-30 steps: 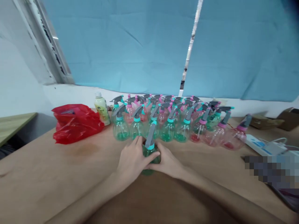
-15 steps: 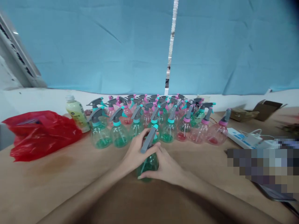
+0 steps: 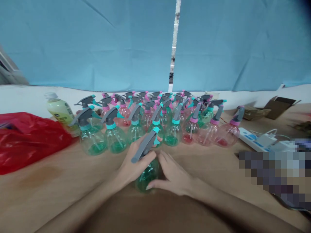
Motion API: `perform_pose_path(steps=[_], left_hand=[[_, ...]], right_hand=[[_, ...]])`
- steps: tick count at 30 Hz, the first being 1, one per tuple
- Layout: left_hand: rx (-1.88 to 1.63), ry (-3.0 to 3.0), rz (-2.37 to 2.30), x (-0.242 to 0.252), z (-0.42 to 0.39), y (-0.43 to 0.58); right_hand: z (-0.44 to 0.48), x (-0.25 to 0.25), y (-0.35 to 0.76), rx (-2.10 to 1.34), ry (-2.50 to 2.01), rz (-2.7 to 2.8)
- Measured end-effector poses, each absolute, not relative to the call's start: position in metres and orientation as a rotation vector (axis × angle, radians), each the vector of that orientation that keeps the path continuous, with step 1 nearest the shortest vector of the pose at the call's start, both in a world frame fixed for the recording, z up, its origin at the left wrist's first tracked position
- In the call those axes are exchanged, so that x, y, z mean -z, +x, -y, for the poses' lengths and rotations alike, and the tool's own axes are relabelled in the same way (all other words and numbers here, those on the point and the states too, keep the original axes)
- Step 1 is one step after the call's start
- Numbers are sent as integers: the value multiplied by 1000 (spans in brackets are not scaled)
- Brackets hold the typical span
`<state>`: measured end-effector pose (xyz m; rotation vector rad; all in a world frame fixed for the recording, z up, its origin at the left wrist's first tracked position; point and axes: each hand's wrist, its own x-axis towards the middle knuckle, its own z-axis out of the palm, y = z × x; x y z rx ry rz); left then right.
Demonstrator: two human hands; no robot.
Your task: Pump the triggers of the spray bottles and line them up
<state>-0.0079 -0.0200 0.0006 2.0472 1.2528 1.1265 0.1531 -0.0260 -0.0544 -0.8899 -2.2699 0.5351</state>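
A green spray bottle (image 3: 147,176) with a grey trigger head and turquoise collar stands upright on the table close to me. My left hand (image 3: 136,158) is closed around its neck, just under the spray head. At the bottle's right side is my right hand (image 3: 173,176), fingers stretched and thumb apart. The thumb overlaps the lower front of the bottle, and a gap shows between palm and bottle. Whether the thumb presses on it I cannot tell. Just beyond my hands, more spray bottles stand in rows, including a green one (image 3: 172,137) and a pink one (image 3: 190,132).
A red plastic bag (image 3: 36,139) and a yellow-green drink bottle (image 3: 62,111) are at the left. On the right are a white power strip (image 3: 252,139), an open cardboard box (image 3: 279,106) and a pixelated area. A blue sheet (image 3: 109,45) hangs behind the table.
My right hand's fingers have loosened from the bottle, leaving a gap. The bottle and my left hand have shifted slightly left and nearer, with the spray head turned a little. The view has shifted too.
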Motion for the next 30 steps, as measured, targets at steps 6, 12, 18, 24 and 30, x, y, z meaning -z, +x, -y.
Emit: perform_pose_path(steps=[6, 12, 18, 24, 30], left_hand=[[-1043, 2050, -1227, -9, 22, -6], [-982, 2034, -1304, -13, 24, -3], [-1032, 2090, -1236, -14, 23, -5], [-1071, 2139, -1156, -15, 24, -6], [-1084, 2085, -1118, -13, 23, -6]], right_hand=[[14, 82, 197, -519, -1005, 2339], [13, 93, 205, -441, -1088, 2345], [11, 97, 202, -359, -1085, 2344], [11, 98, 203, -297, -1095, 2373], [10, 98, 203, -283, -1092, 2382]])
